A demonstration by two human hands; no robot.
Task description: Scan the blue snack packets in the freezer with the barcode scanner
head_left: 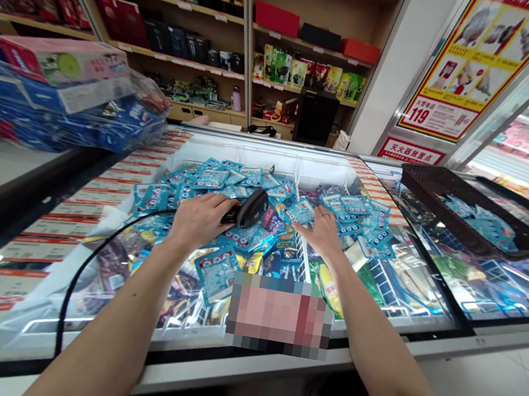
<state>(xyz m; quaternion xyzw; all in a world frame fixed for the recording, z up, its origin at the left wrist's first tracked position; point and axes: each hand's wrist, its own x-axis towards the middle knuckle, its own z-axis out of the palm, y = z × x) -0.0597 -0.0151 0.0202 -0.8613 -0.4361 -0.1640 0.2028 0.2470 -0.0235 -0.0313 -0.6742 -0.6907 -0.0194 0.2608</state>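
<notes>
My left hand (pixel 203 215) is wrapped round a black handheld barcode scanner (pixel 253 208), whose head points to the right above the pile. A black cable (pixel 101 248) runs from the scanner back along the left side. My right hand (pixel 324 235) has its thumb and fingers at the edges of a small blue packet (pixel 301 211) and appears to grip it. Many similar blue packets (pixel 214 177) lie loose over the glass top of a chest freezer (pixel 212 345). Another blue packet (pixel 215 274) lies nearer to me, below the scanner.
A dark brown basket (pixel 475 213) with blue packets inside stands at the right. At the left are plastic-wrapped boxes (pixel 60 83). Behind the freezer rise stocked shelves (pixel 176 1). A pixelated patch covers part of the front edge.
</notes>
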